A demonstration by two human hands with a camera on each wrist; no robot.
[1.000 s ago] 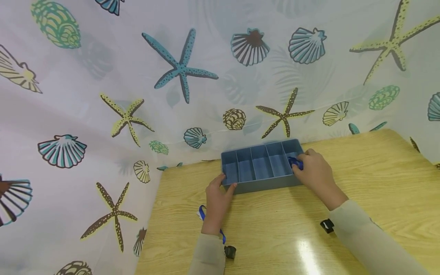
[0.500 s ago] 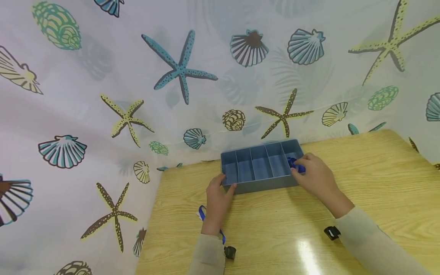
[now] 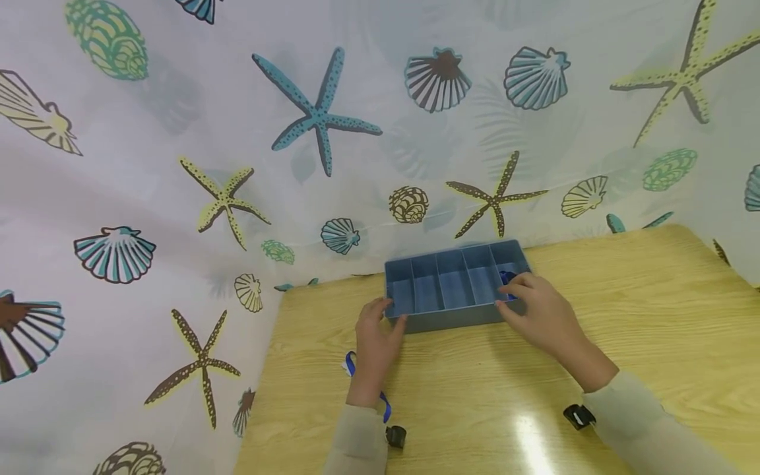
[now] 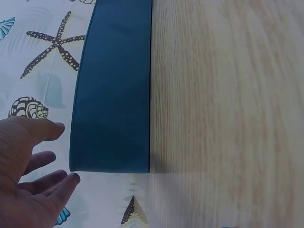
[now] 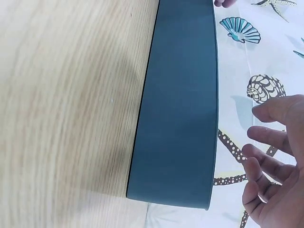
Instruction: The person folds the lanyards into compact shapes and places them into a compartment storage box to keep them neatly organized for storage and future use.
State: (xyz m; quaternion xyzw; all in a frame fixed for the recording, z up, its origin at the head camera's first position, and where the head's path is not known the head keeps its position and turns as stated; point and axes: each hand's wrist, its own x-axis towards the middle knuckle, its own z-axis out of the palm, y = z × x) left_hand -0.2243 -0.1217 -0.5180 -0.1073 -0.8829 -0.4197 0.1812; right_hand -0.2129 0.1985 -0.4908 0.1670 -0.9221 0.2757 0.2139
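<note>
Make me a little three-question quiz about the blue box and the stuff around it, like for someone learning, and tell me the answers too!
1. Count: how many compartments does the blue-gray box have?
2. Fill in the blank: the dark blue thing inside the box is closer to the person's ___ grip.
3. True or false: the cloth behind the box is plain, with no pictures on it.

Key:
1. Five, side by side in a row.
2. Right. The right grip is at the same end of the box.
3. False. It is printed with starfish and shells.
</note>
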